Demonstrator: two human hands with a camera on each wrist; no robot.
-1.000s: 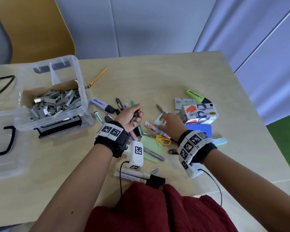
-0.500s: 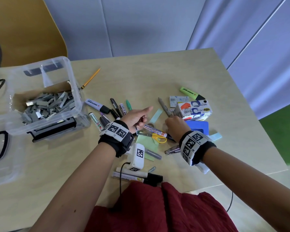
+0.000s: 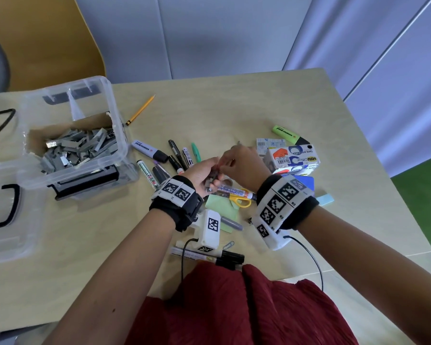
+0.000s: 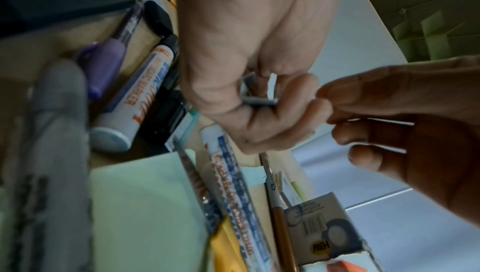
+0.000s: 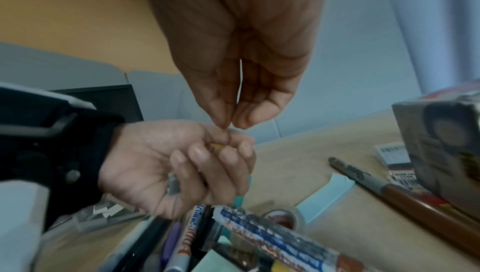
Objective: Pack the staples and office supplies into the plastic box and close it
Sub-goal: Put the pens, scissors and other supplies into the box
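Observation:
The clear plastic box (image 3: pixel 118 145) stands open at the left, with a heap of grey staples (image 3: pixel 77 150) inside. My left hand (image 3: pixel 210 174) is raised over the pile of pens, its fingers curled round a bunch of staple strips (image 4: pixel 259 101). My right hand (image 3: pixel 224 161) meets it from the right. Its thumb and forefinger (image 5: pixel 230 126) are pinched together at the top of the left fist (image 5: pixel 207 157). What they pinch is very small and looks like a staple piece.
The box's lid (image 3: pixel 10 220) lies at the far left. Markers (image 3: pixel 149 151), a pencil (image 3: pixel 141 110), yellow scissors (image 3: pixel 239 199), green notes (image 3: pixel 219 204), a tape dispenser carton (image 3: pixel 294 159) and a green highlighter (image 3: pixel 288 134) lie around the hands. Two markers (image 3: pixel 209 255) lie at the front edge.
My right hand has lifted off the table by the scissors and come up to the left hand. The left hand has turned and closed round its staples.

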